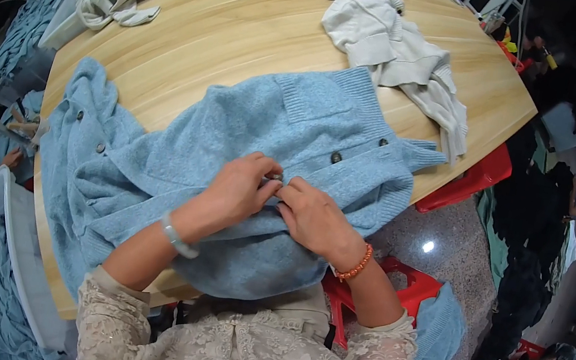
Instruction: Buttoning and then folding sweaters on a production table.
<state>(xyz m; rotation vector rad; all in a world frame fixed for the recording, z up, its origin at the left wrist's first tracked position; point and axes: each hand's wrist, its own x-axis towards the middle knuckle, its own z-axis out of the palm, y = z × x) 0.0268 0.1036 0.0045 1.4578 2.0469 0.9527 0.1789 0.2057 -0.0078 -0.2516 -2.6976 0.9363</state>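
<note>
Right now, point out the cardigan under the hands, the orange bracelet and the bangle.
Cardigan [240, 127]: head view, on its blue knit body.
Orange bracelet [360, 266]: head view, on its beads.
Bangle [176, 238]: head view, on its band.

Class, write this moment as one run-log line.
left fingers: pinching blue cardigan at a button | right fingers: close beside, on cardigan | cardigan: over table edge | nearby: pale knitwear

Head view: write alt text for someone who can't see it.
A person's left hand and right hand pinch the front of a light-blue knitted cardigan with dark round buttons on a pale wooden table. Pale knitted garments lie beyond; a white plastic bin of blue knitwear stands at lower left.
</note>
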